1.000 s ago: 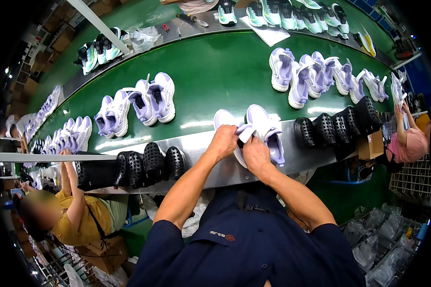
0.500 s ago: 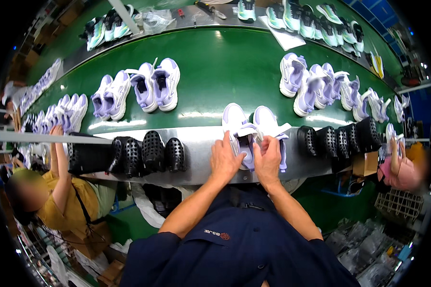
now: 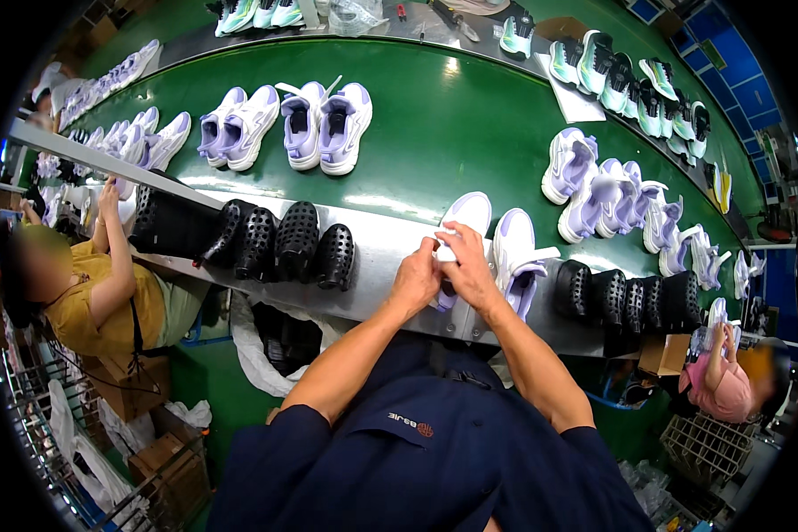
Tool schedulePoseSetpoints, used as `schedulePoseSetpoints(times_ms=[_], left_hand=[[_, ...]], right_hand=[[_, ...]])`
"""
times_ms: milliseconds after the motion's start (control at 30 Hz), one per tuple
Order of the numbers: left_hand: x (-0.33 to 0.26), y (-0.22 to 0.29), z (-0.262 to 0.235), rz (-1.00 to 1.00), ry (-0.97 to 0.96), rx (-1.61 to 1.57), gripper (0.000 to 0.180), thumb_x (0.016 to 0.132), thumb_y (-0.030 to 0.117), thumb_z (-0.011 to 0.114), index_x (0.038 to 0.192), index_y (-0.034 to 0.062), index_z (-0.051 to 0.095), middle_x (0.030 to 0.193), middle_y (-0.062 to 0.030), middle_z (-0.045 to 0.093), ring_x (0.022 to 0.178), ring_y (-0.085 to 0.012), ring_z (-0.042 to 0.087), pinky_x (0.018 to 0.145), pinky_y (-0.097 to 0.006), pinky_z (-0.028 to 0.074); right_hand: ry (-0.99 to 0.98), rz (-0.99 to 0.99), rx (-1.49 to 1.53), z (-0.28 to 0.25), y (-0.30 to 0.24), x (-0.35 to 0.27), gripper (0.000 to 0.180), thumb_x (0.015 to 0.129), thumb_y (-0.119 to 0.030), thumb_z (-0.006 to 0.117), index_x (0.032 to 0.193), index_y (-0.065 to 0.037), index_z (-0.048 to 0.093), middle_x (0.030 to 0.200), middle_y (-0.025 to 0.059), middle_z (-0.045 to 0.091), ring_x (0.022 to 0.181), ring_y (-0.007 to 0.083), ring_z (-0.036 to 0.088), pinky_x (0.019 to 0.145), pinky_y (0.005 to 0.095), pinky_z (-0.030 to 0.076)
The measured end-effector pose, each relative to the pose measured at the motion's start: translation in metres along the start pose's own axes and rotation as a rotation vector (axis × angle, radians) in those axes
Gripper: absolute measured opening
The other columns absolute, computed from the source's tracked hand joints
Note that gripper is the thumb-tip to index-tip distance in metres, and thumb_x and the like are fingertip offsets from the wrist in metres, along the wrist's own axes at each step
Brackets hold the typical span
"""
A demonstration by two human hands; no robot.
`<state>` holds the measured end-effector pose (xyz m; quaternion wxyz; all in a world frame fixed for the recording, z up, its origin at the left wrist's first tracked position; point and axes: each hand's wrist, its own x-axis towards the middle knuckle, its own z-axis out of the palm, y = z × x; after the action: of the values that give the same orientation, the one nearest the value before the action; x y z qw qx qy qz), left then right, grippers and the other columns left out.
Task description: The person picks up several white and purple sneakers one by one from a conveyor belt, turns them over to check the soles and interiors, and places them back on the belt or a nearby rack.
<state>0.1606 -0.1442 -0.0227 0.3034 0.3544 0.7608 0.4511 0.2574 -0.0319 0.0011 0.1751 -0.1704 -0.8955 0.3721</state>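
Note:
A pair of white and lavender sneakers stands in front of me at the metal edge of the table, toes pointing away. Both my hands meet over the left sneaker (image 3: 467, 211). My left hand (image 3: 418, 277) is closed at the near left side of its upper, fingertips at a white strap or tongue piece (image 3: 445, 252). From the right, my right hand (image 3: 472, 273) pinches the same white piece, its fingers bent over the top. The hands hide much of that sneaker's opening. Beside them the right sneaker (image 3: 514, 238) stands untouched, its strap sticking out to the right.
Black perforated shoe lasts (image 3: 297, 239) line the metal edge at left, with more lasts (image 3: 608, 297) at right. White-lavender sneakers (image 3: 346, 124) stand across the green table (image 3: 434, 115). Mint-green sneakers (image 3: 594, 71) sit on the far shelf. One person (image 3: 106, 293) works at left, another (image 3: 723, 381) at right.
My right hand has left the right sneaker and moved across to the left one, where both hands now come together at the white piece. The whole view has turned and shifted slightly.

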Motion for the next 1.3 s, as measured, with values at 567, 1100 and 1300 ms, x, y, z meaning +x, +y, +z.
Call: schedulePoseSetpoints(times_ms=[567, 1100, 1300], left_hand=[[0.014, 0.034, -0.016, 0.876, -0.144, 0.693, 0.008, 0.075, 0.011, 0.062, 0.081, 0.0059, 0.062, 0.091, -0.0105, 0.055, 0.093, -0.0267, 0.055, 0.078, -0.036, 0.047], [-0.020, 0.026, -0.022, -0.195, -0.116, 0.329, 0.049, 0.082, 0.017, 0.066, 0.127, 0.0070, 0.048, 0.108, -0.0213, 0.058, 0.099, -0.0362, 0.061, 0.077, -0.043, 0.055], [-0.023, 0.011, -0.012, -0.968, -0.191, -0.505, 0.061, 0.081, 0.002, 0.064, 0.139, 0.0075, 0.045, 0.121, -0.0207, 0.061, 0.100, -0.0326, 0.066, 0.060, -0.043, 0.060]], right_hand=[[0.504, 0.665, 1.533, -0.014, 0.027, 0.000, 0.033, 0.107, -0.030, 0.042, 0.090, -0.004, 0.054, 0.101, 0.0179, 0.067, 0.105, 0.0327, 0.064, 0.097, 0.0446, 0.045], [-0.072, 0.413, 0.640, -0.064, 0.004, -0.019, 0.021, 0.081, -0.005, 0.061, 0.101, -0.002, 0.056, 0.118, 0.0116, 0.065, 0.109, 0.0204, 0.057, 0.099, 0.0354, 0.041], [-0.362, 0.075, -0.088, -0.103, -0.035, 0.008, 0.035, 0.075, -0.017, 0.085, 0.097, -0.001, 0.062, 0.089, 0.0061, 0.066, 0.082, 0.0175, 0.063, 0.068, 0.0319, 0.050]])
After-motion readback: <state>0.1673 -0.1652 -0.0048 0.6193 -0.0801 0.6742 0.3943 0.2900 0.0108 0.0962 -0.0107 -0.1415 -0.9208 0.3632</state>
